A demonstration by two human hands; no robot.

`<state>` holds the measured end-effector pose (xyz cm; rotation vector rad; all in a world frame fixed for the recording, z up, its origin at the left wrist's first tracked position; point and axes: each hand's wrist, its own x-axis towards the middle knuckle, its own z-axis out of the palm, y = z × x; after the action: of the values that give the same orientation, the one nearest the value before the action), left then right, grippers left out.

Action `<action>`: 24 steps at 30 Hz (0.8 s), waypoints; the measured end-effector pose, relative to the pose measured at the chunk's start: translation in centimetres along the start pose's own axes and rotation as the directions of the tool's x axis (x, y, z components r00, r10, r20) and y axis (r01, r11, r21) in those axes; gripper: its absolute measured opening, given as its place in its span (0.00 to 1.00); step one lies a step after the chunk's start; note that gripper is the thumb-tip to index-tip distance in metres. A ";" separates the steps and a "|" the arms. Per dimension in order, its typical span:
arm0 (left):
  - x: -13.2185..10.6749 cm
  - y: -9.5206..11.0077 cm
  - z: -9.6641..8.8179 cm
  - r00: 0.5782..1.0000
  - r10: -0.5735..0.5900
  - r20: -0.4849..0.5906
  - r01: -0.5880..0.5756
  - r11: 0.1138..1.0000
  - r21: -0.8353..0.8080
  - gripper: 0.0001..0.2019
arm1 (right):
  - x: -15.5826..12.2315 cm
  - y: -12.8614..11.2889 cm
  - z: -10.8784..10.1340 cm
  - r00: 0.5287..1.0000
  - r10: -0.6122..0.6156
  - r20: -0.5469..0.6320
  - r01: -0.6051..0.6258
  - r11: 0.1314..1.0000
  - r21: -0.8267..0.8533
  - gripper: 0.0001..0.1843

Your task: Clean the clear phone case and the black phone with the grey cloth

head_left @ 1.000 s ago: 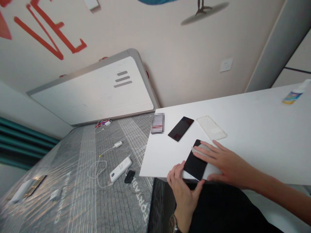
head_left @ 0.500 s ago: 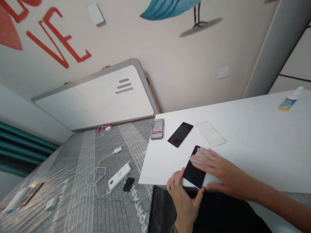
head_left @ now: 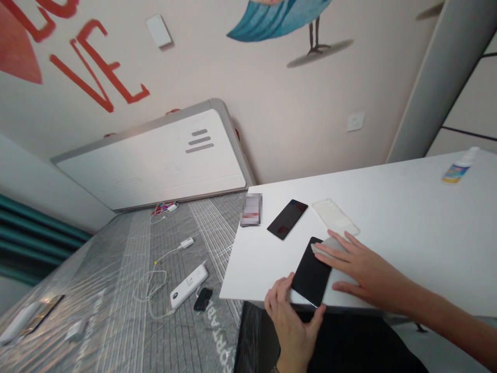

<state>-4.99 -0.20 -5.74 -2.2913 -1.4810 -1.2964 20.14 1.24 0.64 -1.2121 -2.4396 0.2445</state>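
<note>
A black smartphone lies screen up at the front edge of the white table. My left hand grips its near end, fingers on the left side and thumb at the near right corner. With fairly straight fingers, my right hand presses a thin pale grey cloth onto the phone's far right part. Part of the cloth is hidden beneath these fingers. Behind lie a second dark-screened phone and a clear phone case, both apart from my hands.
A blurred card-like item rests at the table's left corner. Far right stands a white bottle with a coloured label. On the grey plastic-covered bed are a white power bank, a small black device and a cable.
My right hand has slid right across the phone with the cloth, uncovering more of the screen. The left hand keeps its grip. The view has shifted slightly.
</note>
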 end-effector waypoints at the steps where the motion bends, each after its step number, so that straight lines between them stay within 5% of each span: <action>1: 0.0 0.0 0.0 1.000 0.000 0.002 0.000 1.000 0.001 0.33 | 0.1 -0.2 0.0 0.999 -0.037 0.023 0.036 0.999 0.017 0.37; 4: 0.1 0.1 -0.1 1.000 0.005 0.003 -0.005 1.000 0.004 0.33 | 0.7 -0.4 -0.1 0.986 -0.133 0.100 0.128 0.990 0.051 0.39; 8: 0.0 0.2 -0.2 1.000 -0.004 -0.005 0.004 1.000 0.007 0.33 | 1.5 0.4 0.1 1.000 -0.011 -0.027 0.009 0.997 -0.077 0.34; 12: -0.1 0.2 -0.2 1.000 0.010 -0.004 -0.010 1.000 0.010 0.34 | 1.5 0.7 0.7 0.986 -0.140 0.089 0.143 0.989 -0.025 0.44; 17: -0.2 0.2 -0.2 1.000 -0.008 -0.002 0.008 1.000 0.013 0.34 | 1.3 0.8 0.6 1.000 -0.020 0.014 0.021 0.996 -0.081 0.39; 21: -0.3 0.2 -0.1 1.000 -0.014 0.016 0.014 1.000 0.006 0.35 | 1.0 0.2 0.7 0.978 -0.158 0.137 0.162 0.987 -0.015 0.46; 24: -0.4 0.2 -0.2 1.000 -0.025 0.013 0.025 1.000 0.005 0.35 | 1.3 1.1 0.9 0.997 -0.073 0.033 0.077 0.991 -0.112 0.41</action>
<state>-5.03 -0.68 -5.87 -2.2898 -1.5196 -1.2847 19.81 2.97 -0.14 -1.1677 -2.5486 0.1039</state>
